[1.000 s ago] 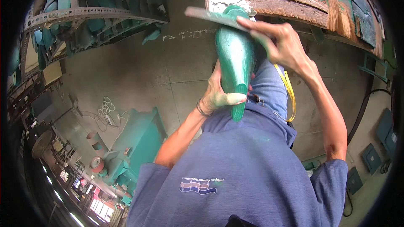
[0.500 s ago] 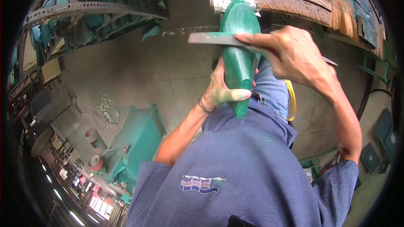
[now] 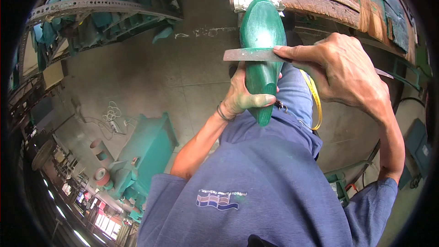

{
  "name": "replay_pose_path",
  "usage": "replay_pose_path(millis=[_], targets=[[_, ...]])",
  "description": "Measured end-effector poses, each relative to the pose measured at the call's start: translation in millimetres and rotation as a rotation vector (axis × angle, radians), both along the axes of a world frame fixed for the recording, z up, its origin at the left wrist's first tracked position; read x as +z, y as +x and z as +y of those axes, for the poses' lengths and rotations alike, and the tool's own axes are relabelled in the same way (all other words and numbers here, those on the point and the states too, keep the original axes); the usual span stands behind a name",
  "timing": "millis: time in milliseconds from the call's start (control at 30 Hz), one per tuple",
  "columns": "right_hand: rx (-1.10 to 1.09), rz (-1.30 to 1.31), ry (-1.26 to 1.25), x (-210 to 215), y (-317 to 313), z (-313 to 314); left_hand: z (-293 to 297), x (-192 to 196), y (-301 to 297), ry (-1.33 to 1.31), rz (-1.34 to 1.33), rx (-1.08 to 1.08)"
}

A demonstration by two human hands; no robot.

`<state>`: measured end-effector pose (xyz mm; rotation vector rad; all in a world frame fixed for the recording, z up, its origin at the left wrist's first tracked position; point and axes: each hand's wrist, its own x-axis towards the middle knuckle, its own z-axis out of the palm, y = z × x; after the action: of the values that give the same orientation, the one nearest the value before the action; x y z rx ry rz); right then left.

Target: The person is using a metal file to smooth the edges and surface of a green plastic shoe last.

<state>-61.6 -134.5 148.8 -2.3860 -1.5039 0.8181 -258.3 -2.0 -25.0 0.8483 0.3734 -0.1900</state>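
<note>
A glossy green shoe last (image 3: pixel 261 25) points away from me, its toe against the white-wrapped edge of the bench. My left hand (image 3: pixel 240 97) is closed round its narrower near end, thumb across the top. Across the middle of the last lies a flat metal file (image 3: pixel 249 55), dusted with green. My right hand (image 3: pixel 350 68) grips the file from the right, a fingertip pressed along its upper face. The file's pointed far end sticks out past the right side of that hand. The palm side of my right hand is hidden.
The worn wooden bench (image 3: pixel 315 1) is at the top right. A perforated metal rack (image 3: pixel 103 8) holding several green and blue pieces stands upper left. A green machine (image 3: pixel 148 137) sits on the floor at left, near a white cable (image 3: pixel 112 112). A yellow tape measure (image 3: pixel 316 98) hangs at my waist.
My right hand and the file have shifted right and toward me across the last. The last has tilted slightly; my left hand keeps its hold.
</note>
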Motion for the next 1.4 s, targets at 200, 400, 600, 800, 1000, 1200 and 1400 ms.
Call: replay_pose_path(millis=[200, 400, 600, 800, 1000, 1200, 1400], targets=[[-0.022, -0.039, 0.132, -58, 9, 31, -4, 6, 5, -0.011, -0.007, 0.032], [0.018, -0.061, -0.039, 3, 2, 8, -2, 9, -1, 0.061, 0.002, 0.024], [0.001, -0.2, 0.079, -58, 2, 41, -3, 8, 6, 0.024, 0.023, 0.009], [-0.008, -0.087, 0.043, -1, -2, -3, -4, 5, 2, 0.056, 0.007, 0.028], [-0.059, -0.189, 0.165, -62, 9, 21, -9, 12, 9, 0.012, 0.021, 0.02], [-0.028, -0.048, 0.016, 2, -11, -11, -3, 7, -1, 0.105, 0.013, 0.035], [-0.275, -0.087, 0.35, -99, 10, 5, -10, 7, 7, 0.039, -0.005, 0.022]])
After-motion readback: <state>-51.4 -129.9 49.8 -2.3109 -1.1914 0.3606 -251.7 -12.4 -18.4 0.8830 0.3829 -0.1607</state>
